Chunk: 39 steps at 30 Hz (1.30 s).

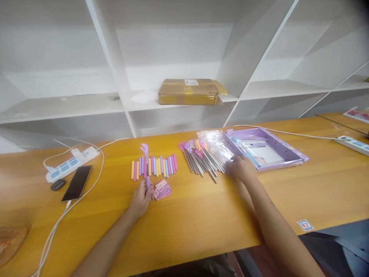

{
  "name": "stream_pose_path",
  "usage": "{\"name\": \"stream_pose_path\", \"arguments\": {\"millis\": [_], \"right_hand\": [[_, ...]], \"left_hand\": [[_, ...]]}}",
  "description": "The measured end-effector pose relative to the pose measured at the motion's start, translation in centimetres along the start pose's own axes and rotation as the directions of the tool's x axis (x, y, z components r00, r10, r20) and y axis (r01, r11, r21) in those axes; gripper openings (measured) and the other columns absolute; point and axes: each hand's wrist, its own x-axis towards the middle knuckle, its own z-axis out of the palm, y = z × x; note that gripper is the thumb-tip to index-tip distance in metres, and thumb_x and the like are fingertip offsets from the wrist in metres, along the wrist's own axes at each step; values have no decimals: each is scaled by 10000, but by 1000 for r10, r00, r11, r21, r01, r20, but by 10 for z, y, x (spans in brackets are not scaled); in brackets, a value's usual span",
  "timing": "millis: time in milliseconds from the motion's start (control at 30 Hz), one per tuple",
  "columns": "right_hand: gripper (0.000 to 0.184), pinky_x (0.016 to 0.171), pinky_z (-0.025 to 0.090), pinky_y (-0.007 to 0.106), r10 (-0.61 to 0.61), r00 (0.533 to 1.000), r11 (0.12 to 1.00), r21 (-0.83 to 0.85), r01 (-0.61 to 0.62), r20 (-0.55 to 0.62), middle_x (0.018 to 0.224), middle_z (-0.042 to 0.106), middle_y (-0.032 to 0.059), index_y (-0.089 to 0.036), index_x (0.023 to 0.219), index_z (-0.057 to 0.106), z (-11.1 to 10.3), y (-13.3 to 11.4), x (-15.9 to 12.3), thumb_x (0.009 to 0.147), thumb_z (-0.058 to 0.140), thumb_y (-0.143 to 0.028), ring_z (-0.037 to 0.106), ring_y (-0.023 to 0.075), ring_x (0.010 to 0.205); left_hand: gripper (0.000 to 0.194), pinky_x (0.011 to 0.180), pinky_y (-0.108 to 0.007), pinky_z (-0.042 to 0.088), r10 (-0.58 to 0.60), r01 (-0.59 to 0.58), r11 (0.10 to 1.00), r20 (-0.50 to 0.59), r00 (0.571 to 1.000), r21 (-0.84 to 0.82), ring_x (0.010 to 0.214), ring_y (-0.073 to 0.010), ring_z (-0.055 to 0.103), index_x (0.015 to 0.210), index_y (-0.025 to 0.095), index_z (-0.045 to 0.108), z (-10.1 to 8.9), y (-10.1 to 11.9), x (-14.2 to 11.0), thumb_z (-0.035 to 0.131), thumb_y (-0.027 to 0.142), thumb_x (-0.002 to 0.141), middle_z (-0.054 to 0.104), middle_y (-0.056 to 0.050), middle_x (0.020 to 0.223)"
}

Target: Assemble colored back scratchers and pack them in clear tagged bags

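Observation:
My left hand point(141, 198) is closed round the purple handle of a small back scratcher point(146, 161), whose pink claw head points away from me over a row of several pastel handle sleeves point(154, 166). A small stack of pink cards point(162, 189) lies just right of that hand. My right hand point(241, 169) rests palm down on the table by the clear plastic bags point(215, 145), fingers curled toward them; what it holds, if anything, is hidden. A bunch of metal scratchers with coloured claws point(198, 157) lies just left of that hand.
A shallow purple box point(285, 150) with packets stands right of the bags. A phone point(77, 182), white power strip point(72, 163) and cables lie at the left. A taped brown parcel point(188, 91) sits on the white shelf behind. Another power strip point(353, 144) lies far right.

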Motion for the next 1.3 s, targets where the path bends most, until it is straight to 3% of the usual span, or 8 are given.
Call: {"name": "stream_pose_path", "arguments": {"millis": [233, 333, 500, 667, 800, 1033, 1200, 1300], "right_hand": [[419, 934, 517, 448, -24, 992, 999, 29, 28, -128, 1089, 745, 194, -86, 1251, 679, -21, -3, 19, 980, 578, -389, 663, 351, 1052], [399, 944, 520, 463, -98, 965, 991, 66, 117, -244, 1072, 739, 184, -119, 1221, 712, -32, -13, 27, 1009, 527, -403, 662, 352, 1048], [305, 905, 554, 465, -135, 970, 945, 268, 187, -202, 979, 715, 145, -163, 1072, 733, -48, -54, 24, 984, 579, -411, 669, 300, 919], [675, 774, 601, 363, -462, 886, 590, 728, 349, -51, 1351, 639, 159, -217, 1549, 451, -66, -142, -38, 990, 717, -485, 687, 244, 1012], [185, 843, 582, 336, -717, 696, 363, 833, 417, -36, 1162, 685, 100, -232, 1229, 653, -70, -191, -91, 1115, 558, -343, 677, 202, 981], [173, 843, 567, 332, -705, 706, 471, 701, 535, -66, 1078, 687, 96, -213, 1155, 674, -68, -193, -116, 1134, 519, -287, 681, 214, 962], [204, 857, 557, 433, -835, 533, 498, 222, 838, -139, 1092, 665, 137, -150, 1247, 668, -61, -183, -127, 1076, 557, -165, 629, 280, 958], [418, 796, 582, 397, -855, 512, 491, 190, 850, -79, 1072, 687, 134, -99, 1374, 609, -57, -183, -134, 981, 514, 6, 644, 274, 922]], "left_hand": [[340, 490, -241, 409, -31, 33, 999, 32, 999, -40, 501, -124, 529, 1060, 245, 476, -3, -1, 0, 425, 579, 1093, 652, 46, 734], [339, 537, -253, 449, -19, 20, 1000, 63, 998, -13, 543, -128, 558, 1068, 238, 492, -3, -1, -1, 413, 565, 1109, 667, 32, 767], [346, 654, -292, 489, 31, -38, 995, 84, 996, 88, 628, -157, 598, 1069, 228, 538, -9, 1, -1, 347, 508, 1140, 669, 13, 777], [289, 867, -380, 526, 145, -183, 940, 148, 978, 290, 943, -248, 700, 1203, 220, 639, -20, 10, -2, 444, 413, 1113, 756, -80, 1049], [287, 899, -400, 526, 245, -423, 618, 348, 905, 662, 1003, -267, 694, 1190, 179, 669, -19, 20, -1, 404, 260, 1115, 749, -122, 1118], [285, 659, -311, 424, 213, -506, 404, 459, 862, 762, 787, -225, 660, 1167, 202, 704, -15, 54, -5, 452, 108, 1074, 731, -69, 994], [208, 644, -311, 396, 230, -523, 312, 471, 851, 793, 737, -200, 631, 1229, 225, 711, -16, 69, -17, 542, 258, 1112, 713, -44, 922], [185, 705, -330, 417, 280, -516, 342, 439, 854, 785, 812, -219, 648, 1199, 214, 718, -9, 67, -20, 564, 265, 1111, 715, -52, 893]]}}
